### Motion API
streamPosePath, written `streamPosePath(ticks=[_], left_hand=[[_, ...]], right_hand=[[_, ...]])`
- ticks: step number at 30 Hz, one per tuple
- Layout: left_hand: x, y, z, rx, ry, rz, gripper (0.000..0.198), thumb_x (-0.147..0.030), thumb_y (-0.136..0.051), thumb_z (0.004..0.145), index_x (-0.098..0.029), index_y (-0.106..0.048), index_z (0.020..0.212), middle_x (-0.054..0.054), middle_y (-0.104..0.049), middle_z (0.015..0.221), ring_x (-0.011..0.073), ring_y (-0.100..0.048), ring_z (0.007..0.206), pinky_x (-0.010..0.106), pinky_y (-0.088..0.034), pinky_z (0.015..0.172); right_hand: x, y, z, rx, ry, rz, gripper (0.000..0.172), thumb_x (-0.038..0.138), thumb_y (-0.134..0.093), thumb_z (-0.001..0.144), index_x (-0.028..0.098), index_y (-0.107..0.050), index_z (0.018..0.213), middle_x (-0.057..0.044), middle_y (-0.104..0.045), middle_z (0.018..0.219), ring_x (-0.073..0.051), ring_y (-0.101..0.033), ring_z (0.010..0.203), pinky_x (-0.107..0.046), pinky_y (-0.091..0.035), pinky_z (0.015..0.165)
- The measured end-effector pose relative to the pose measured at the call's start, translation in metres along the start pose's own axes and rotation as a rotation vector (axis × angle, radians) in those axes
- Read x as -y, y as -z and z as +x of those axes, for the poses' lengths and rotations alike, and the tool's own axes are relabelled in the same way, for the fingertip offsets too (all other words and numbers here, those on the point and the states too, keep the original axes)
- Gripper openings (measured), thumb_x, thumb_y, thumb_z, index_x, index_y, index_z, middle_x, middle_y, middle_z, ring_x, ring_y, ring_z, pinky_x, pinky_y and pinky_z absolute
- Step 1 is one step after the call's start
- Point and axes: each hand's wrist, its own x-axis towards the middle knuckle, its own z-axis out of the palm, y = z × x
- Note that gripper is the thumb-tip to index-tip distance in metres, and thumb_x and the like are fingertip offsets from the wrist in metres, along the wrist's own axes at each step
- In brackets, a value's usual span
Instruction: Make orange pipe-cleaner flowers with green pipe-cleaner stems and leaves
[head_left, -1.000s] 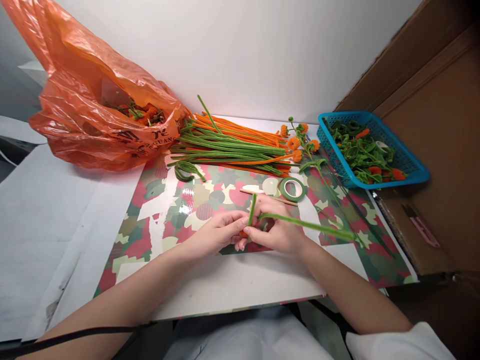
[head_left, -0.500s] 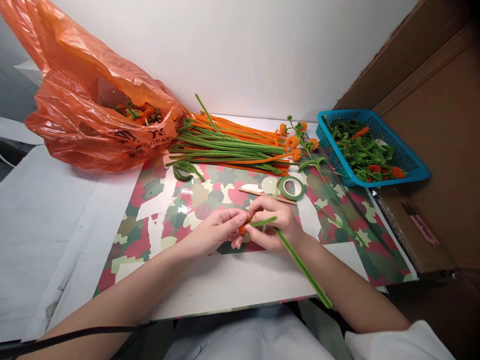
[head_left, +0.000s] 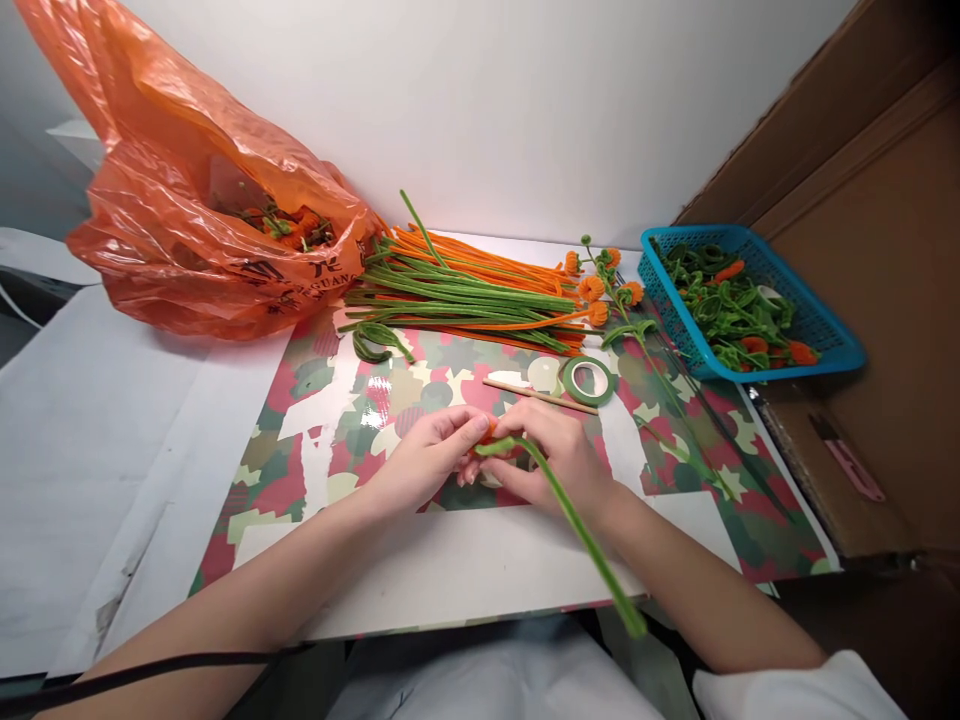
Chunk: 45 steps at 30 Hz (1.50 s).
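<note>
Between my two hands, low over the middle of the table, is a small orange pipe-cleaner flower (head_left: 491, 428), mostly hidden by fingers. My left hand (head_left: 437, 445) pinches it between thumb and fingers. A green pipe cleaner (head_left: 577, 525) runs from the flower, bends over the fingers of my right hand (head_left: 559, 452) and hangs down toward the table's front edge. The right fingers are closed around its bent part near the flower. Just beyond the hands lie a thin wooden stick (head_left: 540, 396) and a roll of green tape (head_left: 589, 381).
Orange and green pipe cleaners (head_left: 465, 295) lie in a bundle at the back, left of finished flower stems (head_left: 600, 285). An orange plastic bag (head_left: 187, 230) stands at left. At right are a blue basket (head_left: 840, 350) of green pieces and a pink cutter (head_left: 851, 460) on cardboard.
The short green end that stuck out to the right beside the flower no longer shows there. The green pipe cleaner now curves over the right fingers, and its hanging end has shifted slightly left.
</note>
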Motion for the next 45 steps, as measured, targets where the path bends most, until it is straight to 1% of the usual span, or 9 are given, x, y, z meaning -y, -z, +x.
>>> streamPosePath(ticks=[6,10,14,19,26,32,35,39,45], left_hand=[[0.006,-0.005,-0.004,-0.085,-0.110,0.055,0.035,-0.049,-0.049,0.090,-0.020,-0.048,0.070,-0.008,-0.039,0.051,0.0067,-0.034,0.037,0.020,-0.025,0.036],[0.010,-0.005,-0.004,-0.129,-0.180,0.083,0.034,-0.044,-0.044,0.092,-0.020,-0.046,0.067,-0.007,-0.034,0.053,0.0085,-0.030,0.041,0.022,-0.025,0.039],[0.014,-0.003,-0.002,-0.140,-0.221,0.119,0.034,-0.041,-0.038,0.095,-0.021,-0.045,0.069,-0.006,-0.034,0.055,0.0096,-0.030,0.043,0.024,-0.027,0.042],[0.015,-0.003,-0.001,-0.147,-0.225,0.121,0.034,-0.041,-0.037,0.096,-0.021,-0.044,0.070,-0.005,-0.035,0.059,0.0108,-0.031,0.048,0.023,-0.027,0.044],[0.016,-0.005,-0.002,-0.214,-0.264,0.192,0.034,-0.040,-0.035,0.097,-0.021,-0.043,0.070,-0.005,-0.035,0.059,0.0104,-0.032,0.048,0.023,-0.028,0.045],[0.015,-0.005,-0.003,-0.234,-0.277,0.193,0.034,-0.042,-0.034,0.098,-0.021,-0.041,0.072,-0.007,-0.032,0.056,0.0094,-0.031,0.044,0.023,-0.026,0.043],[0.014,-0.004,-0.003,-0.192,-0.268,0.201,0.036,-0.043,-0.035,0.096,-0.020,-0.042,0.070,-0.006,-0.034,0.056,0.0096,-0.031,0.045,0.023,-0.027,0.043],[0.015,-0.004,-0.002,-0.097,-0.236,0.206,0.042,-0.049,-0.031,0.097,-0.019,-0.044,0.069,-0.005,-0.037,0.057,0.0103,-0.032,0.048,0.024,-0.028,0.045],[0.016,-0.005,-0.004,-0.031,-0.307,0.288,0.046,-0.055,-0.025,0.098,-0.019,-0.045,0.077,-0.004,-0.039,0.062,0.0111,-0.034,0.053,0.023,-0.029,0.047]], right_hand=[[0.003,-0.010,-0.003,0.003,0.080,-0.168,0.019,0.035,-0.061,0.086,0.021,-0.050,0.077,0.000,-0.053,0.065,-0.016,-0.049,0.061,-0.029,-0.040,0.058],[0.002,-0.014,-0.006,0.074,0.117,-0.293,0.021,0.029,-0.046,0.093,0.021,-0.051,0.074,-0.001,-0.052,0.062,-0.017,-0.048,0.060,-0.031,-0.035,0.057],[0.003,-0.017,-0.008,0.134,0.111,-0.225,0.024,0.022,-0.040,0.095,0.021,-0.053,0.075,-0.002,-0.058,0.065,-0.017,-0.050,0.060,-0.030,-0.036,0.058],[0.010,-0.020,-0.010,0.091,0.071,-0.177,0.024,0.021,-0.038,0.094,0.020,-0.057,0.081,-0.003,-0.064,0.068,-0.017,-0.055,0.063,-0.031,-0.040,0.060],[0.014,-0.014,-0.011,-0.048,0.067,-0.168,0.024,0.019,-0.037,0.089,0.020,-0.058,0.077,-0.002,-0.056,0.059,-0.016,-0.049,0.053,-0.032,-0.037,0.054],[0.016,-0.018,-0.012,0.003,0.125,-0.097,0.021,0.019,-0.039,0.089,0.021,-0.057,0.077,-0.002,-0.057,0.059,-0.015,-0.050,0.053,-0.030,-0.038,0.053],[0.012,-0.016,-0.008,0.028,0.087,-0.157,0.020,0.030,-0.050,0.088,0.021,-0.052,0.070,0.002,-0.051,0.055,-0.014,-0.047,0.051,-0.029,-0.036,0.053],[0.005,-0.012,-0.004,0.016,0.092,-0.250,0.029,0.044,-0.058,0.085,0.020,-0.050,0.071,0.001,-0.054,0.059,-0.013,-0.049,0.054,-0.028,-0.037,0.055],[0.008,-0.016,-0.003,-0.034,0.173,-0.369,0.026,0.031,-0.049,0.091,0.020,-0.050,0.068,0.001,-0.054,0.056,-0.014,-0.049,0.053,-0.029,-0.035,0.055]])
